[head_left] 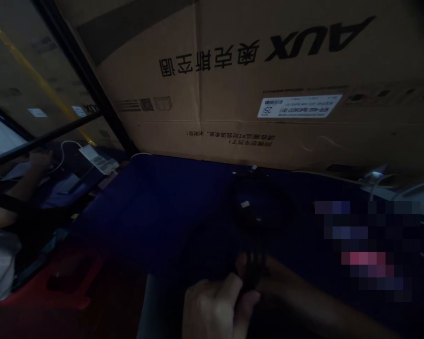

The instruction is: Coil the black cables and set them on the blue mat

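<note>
- My left hand (pixel 215 306) sits low in my view, its fingers (pixel 233 287) curled tight around a dark bundle (pixel 252 245), pressed together rather than spread. (It's so dim that I can't tell whether it's cable or cord.)
- The bundle's long axis runs up and away from my grip, almost straight up my view, out over a navy surface (pixel 144 212). A small white tag (pixel 245 204) shows near its far end.
- My right forearm (pixel 314 292) comes in from the lower right, and its wrist ends just beside the bundle. The right fingers are lost in shadow, so I can't tell whether they are spread or pinching.
- My left hand is the nearer one: it's actually around the bundle.
- An AUX air-conditioner carton (pixel 183 108) with a white label (pixel 298 106) stands beyond, its printing upside down in my view.
- Off to the left, a co-worker's hand (pixel 38 160) is near a white power adapter (pixel 98 159), well apart from mine.
- A pixelated patch (pixel 363 245) on the right hides whatever lies there.
</note>
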The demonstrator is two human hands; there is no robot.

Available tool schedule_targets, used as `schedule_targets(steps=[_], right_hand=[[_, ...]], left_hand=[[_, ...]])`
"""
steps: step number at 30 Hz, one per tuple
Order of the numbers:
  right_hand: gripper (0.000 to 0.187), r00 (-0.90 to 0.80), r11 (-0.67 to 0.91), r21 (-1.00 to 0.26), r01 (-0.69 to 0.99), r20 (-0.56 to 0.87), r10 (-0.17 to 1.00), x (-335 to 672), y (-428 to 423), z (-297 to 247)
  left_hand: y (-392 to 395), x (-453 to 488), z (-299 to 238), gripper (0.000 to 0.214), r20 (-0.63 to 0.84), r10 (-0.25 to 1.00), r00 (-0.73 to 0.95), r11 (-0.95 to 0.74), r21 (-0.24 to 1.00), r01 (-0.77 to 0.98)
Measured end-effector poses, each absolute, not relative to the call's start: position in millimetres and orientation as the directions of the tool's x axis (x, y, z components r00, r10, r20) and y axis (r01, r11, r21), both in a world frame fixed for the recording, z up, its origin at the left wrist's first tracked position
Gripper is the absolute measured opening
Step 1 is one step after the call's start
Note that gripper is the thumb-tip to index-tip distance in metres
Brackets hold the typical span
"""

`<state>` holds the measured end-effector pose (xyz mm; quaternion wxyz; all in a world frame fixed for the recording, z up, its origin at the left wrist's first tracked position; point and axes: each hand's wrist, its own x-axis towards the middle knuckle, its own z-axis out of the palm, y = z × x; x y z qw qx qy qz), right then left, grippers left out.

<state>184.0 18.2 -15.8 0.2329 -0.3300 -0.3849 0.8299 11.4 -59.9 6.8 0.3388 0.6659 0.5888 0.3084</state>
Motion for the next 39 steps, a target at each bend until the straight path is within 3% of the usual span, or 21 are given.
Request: schedule_targets(steps=[5,9,14,17,20,23,27,29,33,39], right_hand=[[0.047,-0.661,-0.607,-0.763,-0.221,-0.34,0.669,186.0,12.4,-26.9],[0.037,-0.645,-0.657,-0.699,-0.283,-0.368,0.67,188.6,12.1,-19.3],[0.03,-0.679,-0.641,-0.73,-0.238,-0.346,0.647,197.0,20.8,-13.8],[0.042,-0.617,-0.616,-0.738,-0.276,-0.355,0.702,197.0,22.9,-18.3],[0.054,-0.563,-0.593,-0.734,-0.331,-0.35,0.749,194.1,21.4,-21.4],[0.049,-0.562,-0.611,-0.692,-0.384,-0.35,0.75,192.5,20.4,-19.9],[0.038,-0.616,-0.681,-0.567,-0.463,-0.347,0.707,195.0,23.8,-14.8],[0.031,-0.643,-0.692,-0.53,-0.489,-0.316,0.697,196.7,25.5,-13.5],[0.033,-0.617,-0.633,-0.58,-0.513,-0.264,0.741,197.9,24.5,-14.9],[0.042,-0.557,-0.62,-0.628,-0.47,-0.334,0.761,196.1,21.7,-16.9]], left_hand=[[-51.7,12.3,-3.5,0.017,0.115,0.988,0.102,-0.153,0.733,0.663],[-49.3,13.9,-9.4,0.014,0.187,0.971,0.146,-0.234,0.658,0.716],[-48.3,12.0,-14.4,0.019,0.041,0.997,0.065,-0.075,0.709,0.702],[-47.2,12.1,-9.7,0.025,0.032,0.999,0.021,-0.038,0.768,0.639],[-44.4,13.1,-2.5,0.029,0.186,0.982,0.024,-0.16,0.764,0.626],[-41.1,14.8,0.2,0.03,0.348,0.935,0.073,-0.298,0.655,0.694],[-39.6,15.6,-3.9,0.035,0.432,0.898,0.081,-0.334,0.551,0.765],[-40.8,13.8,-7.8,0.043,0.426,0.9,0.089,-0.331,0.538,0.775],[-45.5,13.2,-17.2,0.063,0.333,0.94,0.077,-0.256,0.535,0.805],[-50.6,26.8,-29.0,0.051,0.253,0.956,-0.147,-0.074,0.696,0.714]])
